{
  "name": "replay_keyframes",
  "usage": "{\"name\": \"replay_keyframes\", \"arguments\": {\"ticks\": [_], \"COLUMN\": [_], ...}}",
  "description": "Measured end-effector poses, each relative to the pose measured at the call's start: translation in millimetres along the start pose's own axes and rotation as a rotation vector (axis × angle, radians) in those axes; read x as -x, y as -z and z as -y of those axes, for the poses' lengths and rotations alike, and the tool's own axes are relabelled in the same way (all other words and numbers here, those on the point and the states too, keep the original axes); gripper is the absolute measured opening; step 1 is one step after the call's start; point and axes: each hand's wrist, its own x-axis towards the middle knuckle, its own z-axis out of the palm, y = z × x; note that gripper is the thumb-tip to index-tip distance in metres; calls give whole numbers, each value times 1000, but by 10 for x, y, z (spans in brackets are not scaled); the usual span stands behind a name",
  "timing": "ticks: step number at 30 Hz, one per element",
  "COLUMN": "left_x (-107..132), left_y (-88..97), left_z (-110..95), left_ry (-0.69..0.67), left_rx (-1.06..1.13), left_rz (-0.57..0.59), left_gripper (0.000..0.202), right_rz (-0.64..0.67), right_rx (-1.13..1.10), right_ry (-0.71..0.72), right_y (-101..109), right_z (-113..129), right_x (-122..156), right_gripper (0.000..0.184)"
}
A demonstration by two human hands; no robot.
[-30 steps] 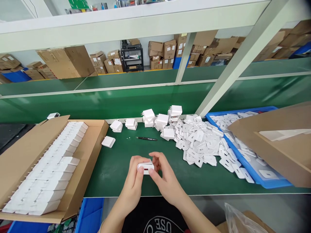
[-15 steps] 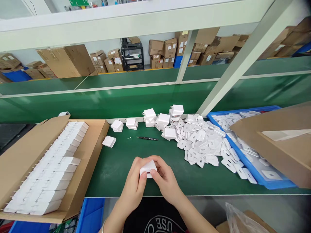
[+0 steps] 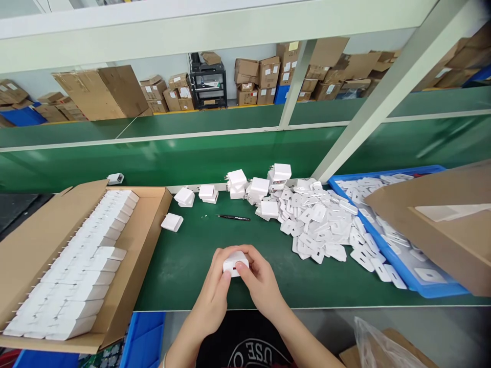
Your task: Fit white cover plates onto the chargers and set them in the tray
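Both hands grip one white charger block [image 3: 235, 262] just above the green mat, near its front edge. My left hand [image 3: 215, 286] wraps it from the left, and my right hand [image 3: 261, 283] presses it from the right with thumb on top. A dark slot shows on the block's near face. Behind them lies a black pair of tweezers [image 3: 233, 217]. Several more white charger blocks [image 3: 256, 188] stand farther back. A heap of flat white plastic pieces [image 3: 318, 220] spreads to the right.
A cardboard box [image 3: 143, 240] at the left holds rows of white chargers. A blue tray [image 3: 422, 289] with more flat pieces sits at the right, partly under a cardboard carton [image 3: 448, 230]. A slanted white frame post [image 3: 368, 107] rises behind. Loose chargers [image 3: 172, 222] lie by the box.
The hands have stayed in place while turning the charger block between the fingers; the right hand's fingers have closed in over it. The view has shifted slightly.
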Motion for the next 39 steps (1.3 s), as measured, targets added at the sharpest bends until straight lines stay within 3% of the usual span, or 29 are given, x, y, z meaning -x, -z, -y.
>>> {"name": "replay_keyframes", "arguments": {"ticks": [11, 20, 25, 31, 39], "left_x": [17, -30, -16, -14, -37], "left_y": [-99, -41, -30, -36, -76], "left_z": [88, 232, 272, 239, 179], "left_ry": [-77, -377, -281, -108, -135], "left_rx": [-5, -106, -29, 126, 41], "left_rz": [-114, -179, -161, -75, -157], "left_gripper": [41, 31, 35, 61, 37], "right_rz": [43, 152, 127, 55, 63], "right_rx": [-31, -50, 7, 14, 49], "right_ry": [82, 74, 61, 38, 28], "right_y": [-6, -9, 0, -23, -7], "right_z": [-56, 42, 1, -108, -110], "right_x": [28, 57, 25, 22, 21], "right_gripper": [36, 40, 36, 36, 39]}}
